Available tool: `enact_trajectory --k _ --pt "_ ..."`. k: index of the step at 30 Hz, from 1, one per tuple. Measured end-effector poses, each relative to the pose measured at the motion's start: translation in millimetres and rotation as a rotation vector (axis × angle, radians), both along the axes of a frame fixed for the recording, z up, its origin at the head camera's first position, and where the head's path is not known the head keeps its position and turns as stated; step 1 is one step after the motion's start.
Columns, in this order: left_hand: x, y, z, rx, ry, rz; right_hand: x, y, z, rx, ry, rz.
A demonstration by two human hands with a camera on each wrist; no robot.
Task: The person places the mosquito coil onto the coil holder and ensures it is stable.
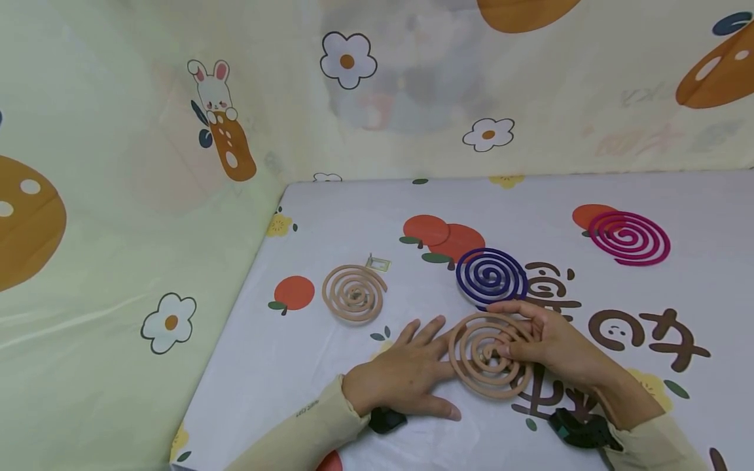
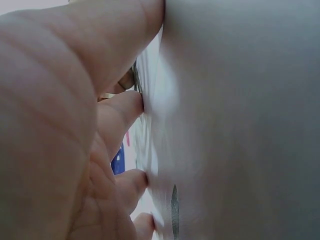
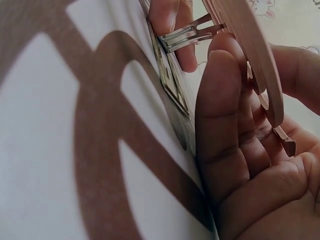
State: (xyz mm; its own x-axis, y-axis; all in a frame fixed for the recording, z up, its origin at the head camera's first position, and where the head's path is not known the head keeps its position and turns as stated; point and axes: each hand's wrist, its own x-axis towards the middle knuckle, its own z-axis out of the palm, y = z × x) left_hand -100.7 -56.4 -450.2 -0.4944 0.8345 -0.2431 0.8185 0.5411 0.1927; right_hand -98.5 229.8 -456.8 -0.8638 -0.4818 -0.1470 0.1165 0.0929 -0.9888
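Note:
My right hand (image 1: 550, 343) pinches a tan mosquito coil (image 1: 492, 394) near its centre, thumb on top and fingers curled beneath. In the right wrist view, the coil (image 3: 262, 60) is tilted over a small metal stand (image 3: 172, 82), whose raised prong reaches the coil's underside. The stand's flat base lies on the tablecloth. My left hand (image 1: 406, 373) is spread palm down beside the coil, fingertips on the cloth. One of its fingers extends under the coil and presses at the stand's base.
Just behind the held coil lies a dark blue coil (image 1: 491, 275). Another tan coil (image 1: 355, 281) sits to the left, with a small metal stand (image 1: 379, 264) behind it. A magenta coil (image 1: 629, 239) lies at the back right. Printed cloth walls (image 1: 412, 154) rise behind and left.

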Motion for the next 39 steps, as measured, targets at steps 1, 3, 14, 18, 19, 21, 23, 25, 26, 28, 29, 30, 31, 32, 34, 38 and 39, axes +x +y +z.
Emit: enact_trajectory --k 1,3,14,18,19,21,23,25,26,28,29,30,31,32,34,38,39 --pt "-0.3 0.1 0.0 0.001 0.003 -0.001 -0.3 0.1 -0.2 0.000 0.001 -0.002" --pt "-0.6 0.3 -0.1 0.002 0.003 -0.003 -0.6 0.2 -0.5 0.001 0.001 -0.005" --pt "-0.3 0.3 1.3 0.007 0.001 -0.005 0.1 2.2 -2.7 0.006 0.043 -0.005" --pt "-0.6 -0.3 1.3 0.007 0.003 -0.002 -0.4 1.6 -3.0 -0.012 0.051 0.006" --pt "-0.8 -0.3 1.2 0.006 0.002 -0.002 -0.6 1.2 -3.1 -0.019 0.054 0.010" --pt "-1.1 -0.1 0.8 0.004 0.000 0.000 -0.6 0.8 -3.1 -0.032 0.060 0.016" --pt "-1.3 0.1 0.7 0.002 -0.003 0.002 -0.6 0.5 -3.0 -0.033 0.059 0.010" --pt "-1.3 0.2 0.7 0.002 -0.008 0.003 -0.3 0.3 -2.6 -0.022 0.050 -0.006" --pt "-1.3 0.3 0.7 0.002 -0.012 0.003 -0.1 0.3 -2.6 -0.018 0.048 -0.010" --pt "-1.1 0.3 0.9 0.003 -0.012 0.003 0.0 0.2 -2.4 -0.011 0.045 -0.018" --pt "-1.0 0.3 1.0 0.003 -0.011 0.002 0.1 0.3 -2.5 -0.011 0.047 -0.018" --pt "-0.9 0.3 1.1 0.004 -0.008 0.001 0.1 0.3 -2.5 -0.010 0.048 -0.017" --pt "-0.8 0.3 1.2 0.005 -0.004 0.001 0.1 0.4 -2.6 -0.011 0.051 -0.016" --pt "-0.7 0.4 1.2 0.006 0.000 0.000 0.1 0.6 -2.7 -0.013 0.053 -0.015" --pt "-0.5 0.4 1.3 0.007 0.005 -0.001 0.1 0.8 -2.8 -0.014 0.055 -0.015" --pt "-0.4 0.5 1.0 0.006 0.002 -0.002 0.2 1.2 -2.6 -0.006 0.055 -0.026" --pt "-0.4 0.5 1.0 0.006 0.002 -0.002 0.3 1.4 -2.6 -0.004 0.057 -0.027"
